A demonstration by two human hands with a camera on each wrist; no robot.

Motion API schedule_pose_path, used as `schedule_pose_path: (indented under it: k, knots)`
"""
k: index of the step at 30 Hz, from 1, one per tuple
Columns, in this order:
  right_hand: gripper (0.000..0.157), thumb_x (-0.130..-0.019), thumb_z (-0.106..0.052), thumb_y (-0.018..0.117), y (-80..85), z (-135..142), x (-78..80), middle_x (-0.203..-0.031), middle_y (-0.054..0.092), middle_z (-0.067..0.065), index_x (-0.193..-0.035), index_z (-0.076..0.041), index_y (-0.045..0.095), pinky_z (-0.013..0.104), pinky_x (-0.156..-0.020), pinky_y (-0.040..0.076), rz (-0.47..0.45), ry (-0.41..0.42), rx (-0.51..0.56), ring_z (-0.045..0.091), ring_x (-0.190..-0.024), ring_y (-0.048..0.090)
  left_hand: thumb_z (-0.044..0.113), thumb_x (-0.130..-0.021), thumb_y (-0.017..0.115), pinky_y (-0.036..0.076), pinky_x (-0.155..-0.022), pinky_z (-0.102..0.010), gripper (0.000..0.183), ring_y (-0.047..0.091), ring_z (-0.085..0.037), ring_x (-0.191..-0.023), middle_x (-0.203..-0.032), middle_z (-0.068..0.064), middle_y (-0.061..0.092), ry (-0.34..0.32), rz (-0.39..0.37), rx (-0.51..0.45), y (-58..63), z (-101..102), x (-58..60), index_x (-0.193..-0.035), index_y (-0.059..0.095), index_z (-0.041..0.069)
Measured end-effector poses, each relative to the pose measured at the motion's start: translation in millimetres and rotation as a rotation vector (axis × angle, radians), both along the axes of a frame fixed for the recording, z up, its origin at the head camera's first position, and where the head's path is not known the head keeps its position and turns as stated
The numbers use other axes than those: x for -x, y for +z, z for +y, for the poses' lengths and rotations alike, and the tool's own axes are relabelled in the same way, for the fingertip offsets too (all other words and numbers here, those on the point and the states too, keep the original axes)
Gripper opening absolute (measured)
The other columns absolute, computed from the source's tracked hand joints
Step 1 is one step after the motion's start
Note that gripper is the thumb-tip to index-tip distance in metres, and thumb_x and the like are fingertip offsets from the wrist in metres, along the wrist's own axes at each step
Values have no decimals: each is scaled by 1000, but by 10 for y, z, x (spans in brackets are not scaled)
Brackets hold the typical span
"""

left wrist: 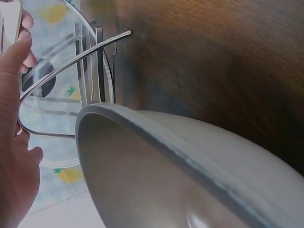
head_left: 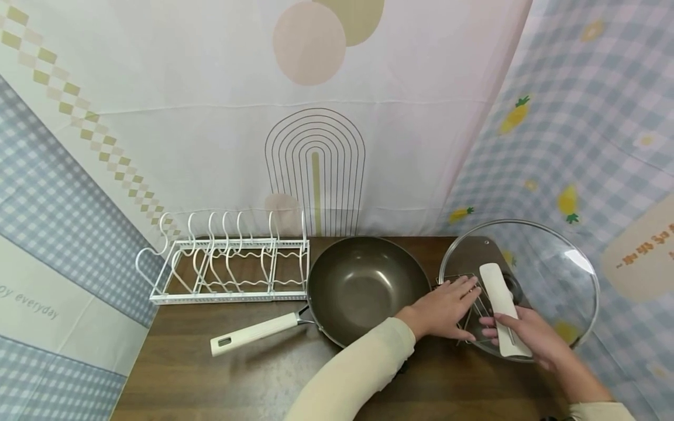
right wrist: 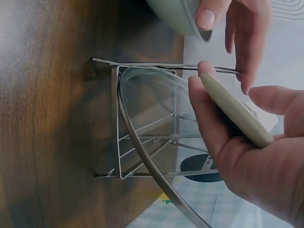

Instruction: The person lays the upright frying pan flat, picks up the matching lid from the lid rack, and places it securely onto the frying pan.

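Observation:
My right hand grips the long cream handle of a glass lid, thumb on the front and fingers behind. The lid stands tilted, and its metal rim overlaps a wire rack in the right wrist view. My left hand reaches over the right rim of a dark frying pan. Its fingers are stretched out and spread, with fingertips right at the end of a rack bar in the right wrist view. The pan's cream handle points left and toward me.
A white wire rack with several upright loops stands left of the pan. All of it sits on a brown wooden table. A pale printed cloth hangs behind, with blue checked cloth at both sides.

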State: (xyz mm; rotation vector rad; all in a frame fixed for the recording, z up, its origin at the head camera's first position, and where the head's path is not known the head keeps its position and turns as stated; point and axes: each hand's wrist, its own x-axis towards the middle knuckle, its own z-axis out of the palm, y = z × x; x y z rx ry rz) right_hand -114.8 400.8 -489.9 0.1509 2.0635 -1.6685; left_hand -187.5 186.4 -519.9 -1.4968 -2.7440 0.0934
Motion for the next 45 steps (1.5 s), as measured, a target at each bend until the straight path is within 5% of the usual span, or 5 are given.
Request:
schedule_pose_path:
  k: [5, 10, 15, 23, 45]
  knots:
    - [61, -112, -22, 42, -15, -32, 13, -105, 77, -4, -147, 22, 18, 42, -81, 64, 25, -35, -63, 20, -93, 77, 83, -89, 46, 22, -128, -28, 107, 7, -18, -162, -175, -2, 3, -4, -1, -11, -1, 12, 16, -166, 12, 18]
    - [48, -111, -26, 47, -78, -94, 9, -89, 74, -3, -131, 18, 43, 39, -68, 64, 70, -115, -262, 21, -77, 76, 83, -89, 46, 16, -129, -26, 107, 8, -19, -162, -175, -3, 5, -15, -15, -39, -36, 7, 13, -166, 13, 17]
    - [45, -111, -26, 46, -99, -138, 16, -82, 72, 0, -127, 17, 45, 37, -61, 62, 109, -149, -399, 21, -70, 74, 84, -88, 45, 18, -129, -29, 108, 6, -18, -162, -175, -3, 3, -7, -12, -27, -48, 15, -1, -166, 11, 18]
    - [45, -112, -22, 43, -100, -144, 16, -83, 71, 2, -131, 19, 40, 37, -62, 62, 112, -138, -405, 22, -70, 74, 88, -87, 41, 19, -129, -30, 109, 9, -18, -162, -175, -3, 4, -6, 36, 5, -37, 22, -19, -166, 12, 19]
    - [42, -112, -20, 43, -101, -186, 21, -82, 69, 3, -130, 18, 39, 38, -59, 61, 139, -155, -413, 20, -65, 71, 86, -89, 41, 18, -129, -27, 106, 9, -18, -162, -175, -2, 7, 8, 7, -31, -26, -11, -25, -166, 13, 19]
